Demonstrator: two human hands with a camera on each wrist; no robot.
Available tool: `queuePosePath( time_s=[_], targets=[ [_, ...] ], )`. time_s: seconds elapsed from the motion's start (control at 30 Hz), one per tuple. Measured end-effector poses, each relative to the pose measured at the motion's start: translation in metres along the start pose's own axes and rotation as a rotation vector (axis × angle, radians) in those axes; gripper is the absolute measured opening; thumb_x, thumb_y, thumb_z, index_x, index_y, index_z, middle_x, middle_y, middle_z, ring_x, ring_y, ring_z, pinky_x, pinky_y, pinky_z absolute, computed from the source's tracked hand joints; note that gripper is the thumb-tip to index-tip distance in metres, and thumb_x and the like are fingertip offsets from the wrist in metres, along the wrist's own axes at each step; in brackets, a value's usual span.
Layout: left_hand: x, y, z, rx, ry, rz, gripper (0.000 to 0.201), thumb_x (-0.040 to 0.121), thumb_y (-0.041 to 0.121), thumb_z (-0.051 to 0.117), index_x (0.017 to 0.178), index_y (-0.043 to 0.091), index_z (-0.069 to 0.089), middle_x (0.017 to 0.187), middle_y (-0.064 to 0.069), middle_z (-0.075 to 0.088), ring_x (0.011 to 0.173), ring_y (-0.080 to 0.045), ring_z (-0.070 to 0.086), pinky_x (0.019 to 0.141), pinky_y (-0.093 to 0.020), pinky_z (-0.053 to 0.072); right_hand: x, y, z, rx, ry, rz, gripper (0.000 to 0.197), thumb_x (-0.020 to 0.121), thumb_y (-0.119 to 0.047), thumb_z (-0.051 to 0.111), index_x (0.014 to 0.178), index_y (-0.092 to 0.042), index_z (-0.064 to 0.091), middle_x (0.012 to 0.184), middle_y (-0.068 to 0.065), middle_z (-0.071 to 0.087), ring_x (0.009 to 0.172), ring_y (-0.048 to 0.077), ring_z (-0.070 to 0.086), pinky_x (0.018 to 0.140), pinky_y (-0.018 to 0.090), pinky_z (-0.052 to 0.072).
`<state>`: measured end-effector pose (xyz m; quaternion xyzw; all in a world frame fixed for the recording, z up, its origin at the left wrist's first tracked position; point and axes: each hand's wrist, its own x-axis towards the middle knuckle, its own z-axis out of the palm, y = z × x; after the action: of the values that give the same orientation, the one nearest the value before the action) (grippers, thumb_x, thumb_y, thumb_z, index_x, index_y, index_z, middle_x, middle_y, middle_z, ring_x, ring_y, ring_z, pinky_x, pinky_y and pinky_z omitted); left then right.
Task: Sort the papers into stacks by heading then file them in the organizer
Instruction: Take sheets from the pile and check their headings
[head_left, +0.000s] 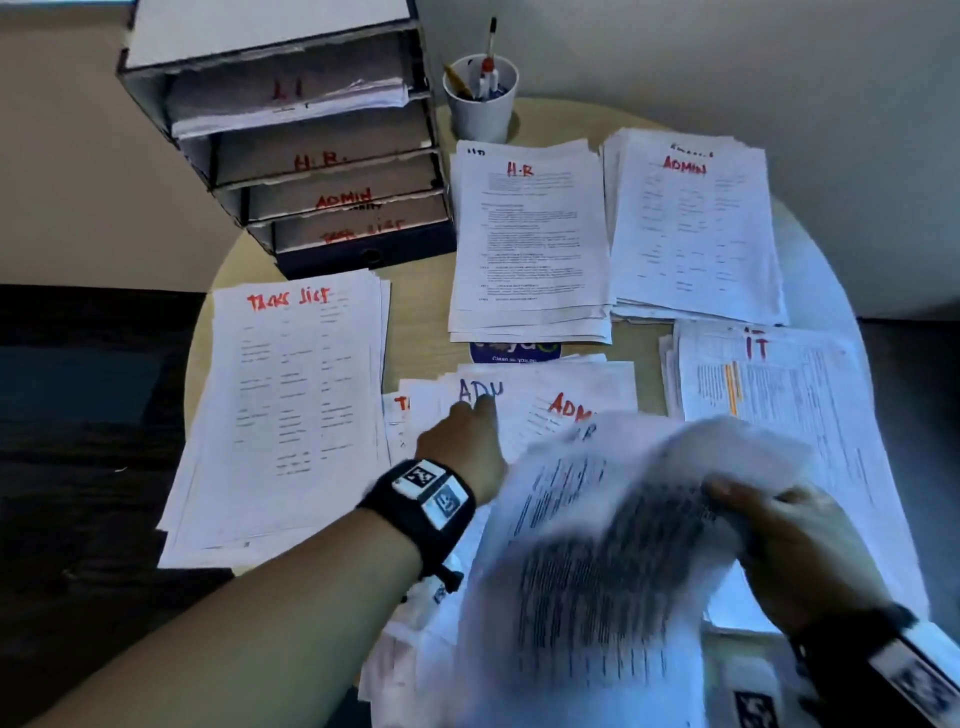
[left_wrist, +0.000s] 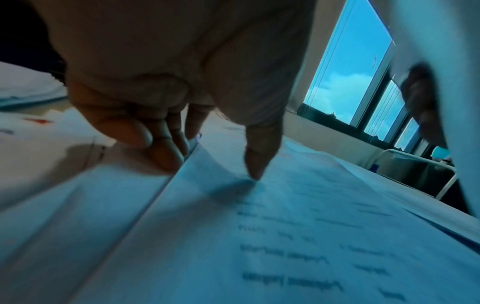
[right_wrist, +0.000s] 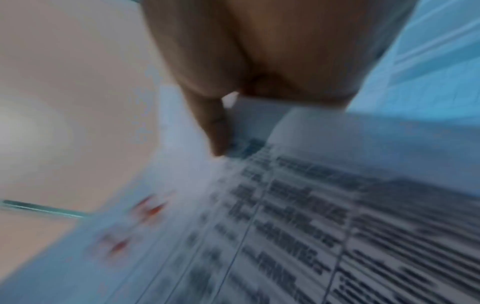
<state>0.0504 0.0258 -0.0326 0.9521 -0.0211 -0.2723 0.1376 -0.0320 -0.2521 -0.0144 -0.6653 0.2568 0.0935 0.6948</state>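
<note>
While sorting is under way and filing mostly not begun: four headed stacks out on round table (head_left: 415, 312), unsorted heap (head_left: 545, 395) at near centre.

Far left: organizer (head_left: 311, 156), boxy, dark-framed, four shelves lettered in red; top shelf holding some sheets, other three apparently bare. Just right of it, white cup (head_left: 480, 101) with pens.

Left: task-list stack (head_left: 280, 415), thin white sheets, edges fanned, red heading, faint columns of print.

Near centre: left hand (head_left: 462, 441) on unsorted heap, fingertips (left_wrist: 166, 156) curled down and pressing at a sheet edge, index extended onto next sheet; more press than pinch. Headings showing there: blue "ADM", red "ADM", red "T…".

Far centre: HR stack (head_left: 530, 244), dense paragraph print. Right of it, admin stack (head_left: 696, 228), thicker, edges uneven.

Right: IT stack (head_left: 769, 395), table print with orange highlight.

Near right: right hand (head_left: 795, 540) pinching lifted sheet (head_left: 597, 545) at its edge, thumb on top; sheet limp, bowed, motion-blurred, densely tabulated; heading unreadable.

Judged step: one sheet being lifted clear for placing. Next move calls for reading its heading, then laying it flat and square on matching stack; left hand to hold heap down meanwhile.
</note>
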Motion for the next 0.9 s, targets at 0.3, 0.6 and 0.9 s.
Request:
queuePosePath(
  time_s=[0.3, 0.6, 0.9],
  targets=[
    [-0.014, -0.043, 0.006, -0.373, 0.388, -0.205, 0.013, 0.077, 0.019, 0.067, 0.08, 0.021, 0.054, 0.087, -0.003, 0.056, 0.085, -0.028, 0.056, 0.065, -0.03, 0.04, 0.021, 0.01, 0.009, 0.143, 0.119, 0.027, 0.028, 0.074, -0.001, 0.075, 0.102, 0.002, 0.07, 0.095, 0.018, 0.072, 0.07, 0.017, 0.068, 0.067, 0.026, 0.056],
    [-0.041, -0.015, 0.015, -1.15, 0.058, 0.003, 0.047, 0.077, 0.04, 0.068, 0.12, 0.024, 0.057, 0.112, 0.004, 0.071, 0.107, -0.015, 0.065, 0.101, -0.041, 0.05, 0.028, -0.025, 0.041, 0.253, -0.036, -0.083, 0.051, 0.078, 0.014, 0.061, 0.125, -0.005, 0.055, 0.118, 0.021, 0.068, 0.112, 0.04, 0.063, 0.097, 0.053, 0.05],
    [-0.027, -0.006, 0.006, -1.333, 0.202, -0.136, 0.019, 0.089, -0.003, 0.055, 0.098, 0.01, 0.066, 0.095, -0.002, 0.071, 0.09, -0.019, 0.064, 0.084, -0.028, 0.049, 0.027, -0.004, 0.053, -0.004, 0.028, 0.021, 0.03, 0.079, 0.006, 0.072, 0.107, -0.004, 0.066, 0.091, 0.008, 0.077, 0.083, 0.023, 0.073, 0.078, 0.036, 0.057]
  ],
)
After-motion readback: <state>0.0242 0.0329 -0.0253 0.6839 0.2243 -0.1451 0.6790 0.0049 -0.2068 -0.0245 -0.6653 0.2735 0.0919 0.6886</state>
